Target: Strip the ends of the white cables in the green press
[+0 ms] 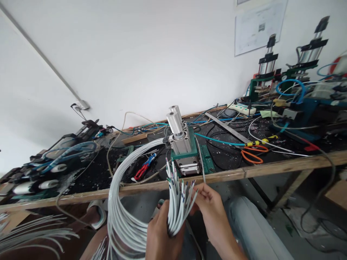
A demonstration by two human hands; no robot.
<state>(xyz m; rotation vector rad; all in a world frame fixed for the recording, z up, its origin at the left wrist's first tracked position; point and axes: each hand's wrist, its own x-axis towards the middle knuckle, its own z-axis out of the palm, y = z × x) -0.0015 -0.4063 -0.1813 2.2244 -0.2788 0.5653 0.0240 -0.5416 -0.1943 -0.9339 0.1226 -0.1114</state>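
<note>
A thick bundle of white cables [177, 209] stands in my left hand [164, 231], which is wrapped round it just below the cut ends. Small coloured wires show at the cable tips. From the bundle the cables [115, 202] loop left and back up toward the pneumatic press [181, 141]. My right hand [210, 207] is at the right side of the bundle, fingers closed in a pinch at one cable end; the fingertips are partly hidden. The green-based press stands on the bench just beyond both hands.
Red-and-blue pliers [145, 168] lie left of the press. A steel ruler [227, 127], orange-handled scissors [255, 153] and a power strip [241, 108] are to the right. The bench's wooden edge [230, 177] runs across. More presses [267, 65] stand at back right; loose cables [35, 231] are lower left.
</note>
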